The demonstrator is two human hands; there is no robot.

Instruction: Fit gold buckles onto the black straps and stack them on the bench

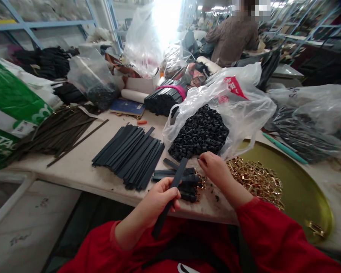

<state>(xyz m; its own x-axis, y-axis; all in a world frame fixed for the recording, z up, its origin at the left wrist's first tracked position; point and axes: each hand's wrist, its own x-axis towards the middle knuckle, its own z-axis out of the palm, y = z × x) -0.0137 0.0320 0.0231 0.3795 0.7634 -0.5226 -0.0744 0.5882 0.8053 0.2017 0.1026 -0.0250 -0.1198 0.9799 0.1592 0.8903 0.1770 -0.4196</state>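
My left hand (161,197) is closed round a flat black strap (177,176), which slants up and away from me. My right hand (213,167) is at the near edge of the bag of small black loops (201,131), fingertips pinched together; whether a loop is between them is too small to tell. Below the hands lies a stack of black straps fitted with gold buckles (191,185), partly hidden by my left hand and its strap. To the left, a row of loose black straps (130,155) is spread on the table.
Gold buckles (257,182) are heaped on a round golden tray (304,189) at right, near a teal pen-like tool (285,148). Behind stand a banded strap bundle (165,98) and a blue notebook (127,108). Brown strips (65,129) lie left. A person (234,38) works farther back.
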